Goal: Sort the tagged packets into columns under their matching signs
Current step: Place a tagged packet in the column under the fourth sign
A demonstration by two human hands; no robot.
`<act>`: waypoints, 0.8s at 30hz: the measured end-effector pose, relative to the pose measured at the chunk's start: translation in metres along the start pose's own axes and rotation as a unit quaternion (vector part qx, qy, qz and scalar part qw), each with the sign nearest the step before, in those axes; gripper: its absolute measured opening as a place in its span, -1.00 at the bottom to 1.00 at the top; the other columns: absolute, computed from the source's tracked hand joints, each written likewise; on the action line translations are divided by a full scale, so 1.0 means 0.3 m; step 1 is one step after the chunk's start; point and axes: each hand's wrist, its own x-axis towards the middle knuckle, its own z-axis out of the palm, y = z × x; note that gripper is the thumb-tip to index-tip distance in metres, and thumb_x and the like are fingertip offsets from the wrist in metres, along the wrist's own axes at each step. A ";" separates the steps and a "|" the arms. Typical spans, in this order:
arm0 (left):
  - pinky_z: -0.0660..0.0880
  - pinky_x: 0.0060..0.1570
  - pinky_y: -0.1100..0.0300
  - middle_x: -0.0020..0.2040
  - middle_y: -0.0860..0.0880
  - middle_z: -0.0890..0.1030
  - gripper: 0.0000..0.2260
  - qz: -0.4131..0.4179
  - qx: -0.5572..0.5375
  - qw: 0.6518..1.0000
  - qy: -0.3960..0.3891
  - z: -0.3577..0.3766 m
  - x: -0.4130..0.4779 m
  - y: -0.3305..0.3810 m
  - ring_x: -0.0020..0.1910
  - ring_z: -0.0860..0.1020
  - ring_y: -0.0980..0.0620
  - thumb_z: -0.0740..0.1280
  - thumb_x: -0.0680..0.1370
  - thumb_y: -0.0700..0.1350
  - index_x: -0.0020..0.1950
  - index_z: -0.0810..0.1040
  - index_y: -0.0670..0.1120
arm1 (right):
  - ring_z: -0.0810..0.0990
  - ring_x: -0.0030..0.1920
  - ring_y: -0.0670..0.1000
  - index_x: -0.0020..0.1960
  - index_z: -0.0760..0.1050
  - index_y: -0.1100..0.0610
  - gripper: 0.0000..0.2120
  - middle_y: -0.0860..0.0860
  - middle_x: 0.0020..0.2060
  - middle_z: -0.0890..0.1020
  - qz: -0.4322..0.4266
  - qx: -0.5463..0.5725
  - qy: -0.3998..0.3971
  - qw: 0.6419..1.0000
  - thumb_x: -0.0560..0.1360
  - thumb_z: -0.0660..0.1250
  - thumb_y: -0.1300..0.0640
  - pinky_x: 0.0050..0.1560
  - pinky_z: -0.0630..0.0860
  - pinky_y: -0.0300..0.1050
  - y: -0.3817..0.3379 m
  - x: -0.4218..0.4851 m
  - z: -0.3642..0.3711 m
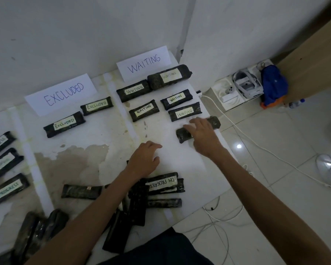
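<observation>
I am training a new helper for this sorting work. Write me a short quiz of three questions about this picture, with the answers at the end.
1. How many EXCLUDED packets lie below the EXCLUDED sign?
2. True or false: the right hand rests on a dark packet at the near end of the column under the WAITING sign.
3. Which words can be read on the tagged packet in the unsorted pile near the person? A. WAITING B. ON PROGRESS C. EXCLUDED

Key: 1. two; 2. true; 3. B
</observation>
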 end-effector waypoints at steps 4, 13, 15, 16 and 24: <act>0.40 0.13 0.12 0.22 -0.04 0.47 -0.66 -0.014 0.001 1.000 -0.011 0.020 -0.115 -0.028 0.18 0.41 -0.03 0.25 0.51 -0.16 0.29 0.45 -0.08 | 0.40 0.25 0.12 0.32 0.43 0.08 -0.45 0.11 0.23 0.49 -0.056 0.105 -0.081 0.990 0.35 0.44 0.19 0.32 0.35 0.07 -0.176 -0.109 0.034; 0.46 0.13 0.07 0.14 -0.06 0.51 -0.69 -0.032 -0.006 0.999 0.032 0.032 -0.256 -0.077 0.15 0.43 -0.05 0.29 0.49 -0.20 0.23 0.49 -0.10 | 0.43 0.12 0.19 0.30 0.42 0.13 -0.54 0.13 0.14 0.53 -0.122 0.049 -0.239 0.962 0.42 0.39 0.12 0.02 0.37 0.04 -0.396 -0.184 0.125; 0.41 0.16 0.13 0.17 -0.06 0.49 -0.67 -0.042 -0.026 0.997 0.051 0.018 -0.271 -0.076 0.18 0.41 -0.04 0.28 0.49 -0.21 0.26 0.47 -0.10 | 0.44 0.10 0.18 0.22 0.47 0.13 -0.64 0.11 0.10 0.54 -0.095 0.064 -0.231 0.966 0.44 0.37 0.12 0.00 0.38 0.03 -0.399 -0.183 0.108; 0.38 0.16 0.17 0.19 -0.05 0.48 -0.67 -0.054 -0.041 0.996 0.060 0.010 -0.280 -0.075 0.20 0.39 -0.03 0.28 0.50 -0.20 0.27 0.45 -0.09 | 0.45 0.09 0.18 0.17 0.50 0.13 -0.70 0.10 0.07 0.55 -0.076 0.079 -0.222 0.969 0.45 0.35 0.13 0.00 0.39 0.02 -0.394 -0.181 0.097; 0.44 0.21 0.09 0.21 -0.01 0.45 -0.58 -0.089 -0.157 0.979 0.096 -0.046 -0.366 -0.044 0.19 0.43 0.06 0.33 0.50 -0.13 0.35 0.37 -0.05 | 0.62 -0.15 0.08 -0.14 0.45 0.10 -0.80 0.08 -0.14 0.60 0.206 0.448 -0.116 0.862 0.37 0.47 0.15 -0.14 0.61 -0.01 -0.425 -0.190 -0.031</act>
